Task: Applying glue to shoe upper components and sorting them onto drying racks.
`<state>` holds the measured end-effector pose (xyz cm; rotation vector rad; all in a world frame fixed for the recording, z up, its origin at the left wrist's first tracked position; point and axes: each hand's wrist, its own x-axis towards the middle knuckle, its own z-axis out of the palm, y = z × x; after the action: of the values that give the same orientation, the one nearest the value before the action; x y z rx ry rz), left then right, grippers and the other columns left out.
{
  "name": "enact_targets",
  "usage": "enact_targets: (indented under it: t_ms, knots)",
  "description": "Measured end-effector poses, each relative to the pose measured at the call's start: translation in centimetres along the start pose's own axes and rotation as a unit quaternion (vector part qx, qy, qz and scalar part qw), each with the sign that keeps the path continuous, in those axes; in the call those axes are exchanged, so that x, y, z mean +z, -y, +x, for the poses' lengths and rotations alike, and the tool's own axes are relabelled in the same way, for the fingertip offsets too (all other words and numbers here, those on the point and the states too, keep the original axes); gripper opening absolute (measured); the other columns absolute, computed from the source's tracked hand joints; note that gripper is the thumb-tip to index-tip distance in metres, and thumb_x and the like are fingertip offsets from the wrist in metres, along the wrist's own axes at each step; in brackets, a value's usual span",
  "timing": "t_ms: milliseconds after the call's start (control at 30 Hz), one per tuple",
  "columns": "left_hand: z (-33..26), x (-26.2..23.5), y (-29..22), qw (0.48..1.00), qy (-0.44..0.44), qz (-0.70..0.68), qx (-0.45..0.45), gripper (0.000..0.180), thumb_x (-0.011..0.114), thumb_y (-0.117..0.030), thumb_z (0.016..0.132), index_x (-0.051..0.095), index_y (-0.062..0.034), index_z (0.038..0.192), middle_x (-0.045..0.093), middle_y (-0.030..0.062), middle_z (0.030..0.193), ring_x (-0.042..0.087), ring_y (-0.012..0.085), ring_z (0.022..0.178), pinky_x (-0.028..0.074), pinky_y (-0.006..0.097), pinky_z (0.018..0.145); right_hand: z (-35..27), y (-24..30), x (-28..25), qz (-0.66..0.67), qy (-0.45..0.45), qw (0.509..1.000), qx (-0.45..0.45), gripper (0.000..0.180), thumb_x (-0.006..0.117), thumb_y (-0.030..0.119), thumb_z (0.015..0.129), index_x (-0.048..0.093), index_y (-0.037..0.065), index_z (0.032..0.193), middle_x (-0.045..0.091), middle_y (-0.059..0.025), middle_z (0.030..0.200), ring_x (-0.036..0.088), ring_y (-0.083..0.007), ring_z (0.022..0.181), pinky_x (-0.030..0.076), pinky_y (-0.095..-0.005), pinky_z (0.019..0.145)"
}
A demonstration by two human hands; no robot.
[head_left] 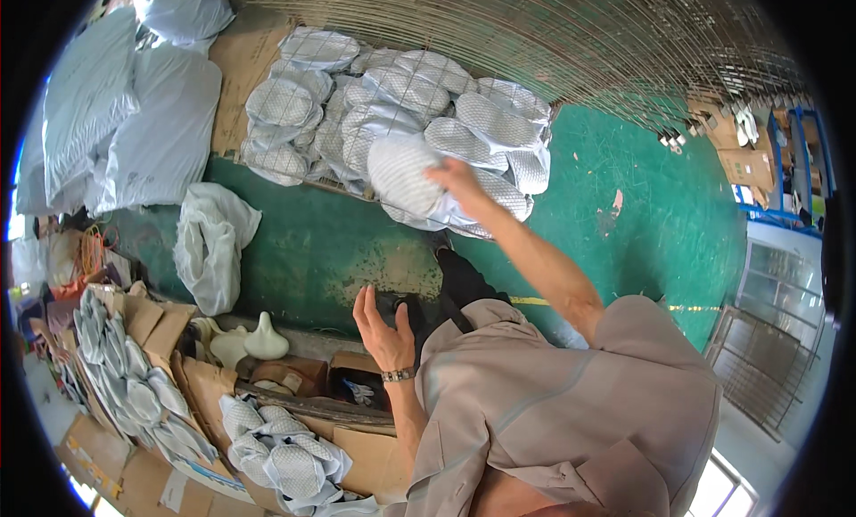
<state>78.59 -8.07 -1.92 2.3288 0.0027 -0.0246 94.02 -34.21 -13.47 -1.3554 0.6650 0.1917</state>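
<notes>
My right hand (459, 185) grips the edge of a white wrapped bicycle saddle (406, 174), its kind judged from its rounded shape under the ribbed wrapping. The saddle hangs over a wire cage (374, 194) loaded with many similar wrapped saddles (406, 91). My left hand (385, 334), a bracelet at the wrist, is held low with fingers apart and holds nothing. Nearest to it is a low bench (325, 408) with open boxes. On that bench sit bare white saddles (266, 339).
Stuffed white sacks (165, 116) stand at the far left, with a slack white sack (212, 245) on the green floor (615, 214). More wrapped saddles (285, 455) lie in cartons at the lower left. Long metal rods (571, 27) hang overhead; a blue shelf (798, 160) stands right.
</notes>
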Motion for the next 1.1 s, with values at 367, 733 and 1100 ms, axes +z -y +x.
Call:
enact_targets:
  t_ms: [367, 733, 1100]
  knots:
    - [-2.5, -0.7, 7.4, 0.986, 0.031, 0.060, -0.150, 0.046, 0.070, -0.013, 0.088, 0.059, -0.0062, 0.132, 0.060, 0.0139, 0.125, 0.061, 0.0306, 0.110, 0.052, 0.041, 0.085, 7.2, 4.0, -22.3, 0.542, -0.255, 0.800, 0.015, 0.047, 0.063, 0.018, 0.092, 0.046, -0.001, 0.132, 0.049, -0.0148, 0.136, 0.047, -0.0311, 0.129, 0.031, -0.0600, 0.114]
    - [-15.2, -0.3, 17.6, 0.938, 0.051, -0.027, -0.342, 0.043, 0.074, -0.015, 0.083, 0.064, -0.0011, 0.123, 0.071, 0.0140, 0.108, 0.069, 0.0234, 0.095, 0.055, 0.033, 0.083, 13.6, 4.4, -28.8, 0.528, -0.358, 0.765, -0.090, 0.047, 0.056, 0.010, 0.089, 0.040, -0.001, 0.132, 0.040, -0.0153, 0.136, 0.045, -0.0331, 0.127, 0.032, -0.0648, 0.112]
    - [-17.8, -1.6, 17.9, 0.888, 0.028, -0.108, -0.445, 0.043, 0.073, -0.013, 0.086, 0.061, -0.0001, 0.125, 0.070, 0.0119, 0.108, 0.067, 0.0196, 0.096, 0.054, 0.031, 0.084, 20.7, -12.8, -22.1, 0.241, -0.202, 0.936, 0.160, 0.039, 0.067, 0.037, 0.091, 0.058, 0.013, 0.120, 0.060, -0.0054, 0.103, 0.058, -0.0237, 0.092, 0.051, -0.0495, 0.076]
